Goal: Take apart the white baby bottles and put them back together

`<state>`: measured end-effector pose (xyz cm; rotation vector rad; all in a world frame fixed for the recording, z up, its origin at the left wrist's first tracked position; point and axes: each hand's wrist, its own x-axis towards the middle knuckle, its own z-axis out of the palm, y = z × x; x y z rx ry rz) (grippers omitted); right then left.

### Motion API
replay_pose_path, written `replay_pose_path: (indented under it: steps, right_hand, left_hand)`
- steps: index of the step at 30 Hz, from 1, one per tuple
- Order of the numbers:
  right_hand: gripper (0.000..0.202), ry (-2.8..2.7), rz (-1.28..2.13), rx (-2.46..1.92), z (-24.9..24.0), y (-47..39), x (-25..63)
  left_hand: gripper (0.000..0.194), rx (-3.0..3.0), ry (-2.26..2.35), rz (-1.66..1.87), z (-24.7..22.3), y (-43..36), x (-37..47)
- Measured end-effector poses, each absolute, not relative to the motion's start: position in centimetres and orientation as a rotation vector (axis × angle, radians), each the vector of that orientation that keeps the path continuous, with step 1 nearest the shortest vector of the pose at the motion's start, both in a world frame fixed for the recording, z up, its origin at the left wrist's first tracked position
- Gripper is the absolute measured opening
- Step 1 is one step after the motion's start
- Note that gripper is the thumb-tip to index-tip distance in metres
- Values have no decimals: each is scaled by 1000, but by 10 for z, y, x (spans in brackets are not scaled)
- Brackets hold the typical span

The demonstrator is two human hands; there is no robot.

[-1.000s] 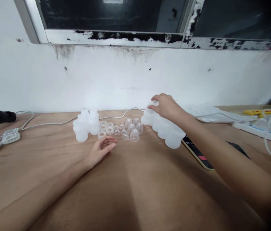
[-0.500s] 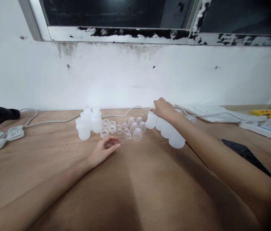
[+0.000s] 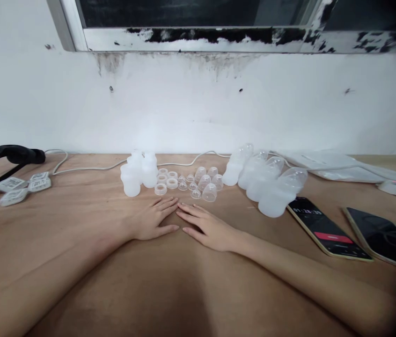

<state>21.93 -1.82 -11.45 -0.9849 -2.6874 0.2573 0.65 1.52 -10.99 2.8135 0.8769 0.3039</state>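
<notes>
My left hand (image 3: 154, 219) and my right hand (image 3: 207, 227) lie flat on the wooden table (image 3: 170, 290), fingers spread and fingertips close together, holding nothing. Just beyond them are several white rings (image 3: 160, 189), small clear nipple-shaped pieces (image 3: 195, 193) and clear domed caps (image 3: 209, 192). A cluster of frosted bottles without caps (image 3: 131, 182) stands behind my left hand. To the right, a slanting row of frosted bottles with clear caps (image 3: 271, 201) stands beyond my right forearm.
Two phones lie at the right, one with a lit timer (image 3: 324, 228), the other dark (image 3: 382, 236). A black strap (image 3: 15, 154) and white packets (image 3: 13, 197) are at the left. A white cable (image 3: 89, 169) runs along the wall; a plastic bag (image 3: 341, 168) lies back right.
My right hand has come back from the right-hand bottles and now lies flat beside my left. My left hand has flattened from a curled pose. The view has shifted, showing both phones.
</notes>
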Motion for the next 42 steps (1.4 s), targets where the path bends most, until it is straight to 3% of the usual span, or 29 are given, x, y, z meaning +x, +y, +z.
replay_pose_path:
  steps: [17, 20, 23, 26, 30, 33, 36, 42]
  right_hand:
    - [47, -2679, 150, -941, -111, -14, 222]
    - [44, -2621, 145, -953, -111, -16, 221]
    - [40, -2394, 86, -1110, -112, -14, 221]
    - [46, -2121, 89, -1328, -113, -2, 219]
    - [57, -1959, 204, -1541, -114, 22, 215]
    - [46, -1910, 350, -1639, -114, 34, 214]
    - [30, -1914, 462, -1637, -114, 37, 214]
    - [18, -2009, 336, -1439, -115, 27, 215]
  left_hand:
    - [62, 2900, 942, 224, -106, 12, 9]
    - [55, 2937, 995, 300, -109, 12, 10]
    - [44, 2958, 1258, 541, -114, 15, 12]
    - [46, 2925, 1485, 640, -118, 19, 14]
    - [39, 2939, 1401, 638, -115, 17, 14]
    - [33, 2986, 1248, 705, -111, 14, 15]
    - [41, 2977, 1259, 754, -110, 15, 17]
    - [40, 2862, 1263, 721, -117, 23, 18]
